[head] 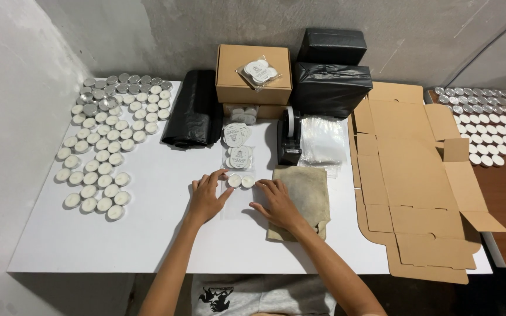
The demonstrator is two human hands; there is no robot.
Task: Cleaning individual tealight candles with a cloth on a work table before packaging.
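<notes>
Head view is showing your left hand (206, 198) lying flat and loose on the white table (147, 234), its fingertips touching a clear plastic bag (238, 199) that is holding two white tealight candles (240, 181) at its far end, while your right hand (276, 202) is pressing the bag's other side, fingers spread, gripping nothing. Sealed candle packs (237, 146) are lying just beyond the bag, a black tape dispenser (289, 137) and a tan cloth (306, 196) are sitting to your right, and loose tealights (103, 146) are lying in rows well apart at your left.
</notes>
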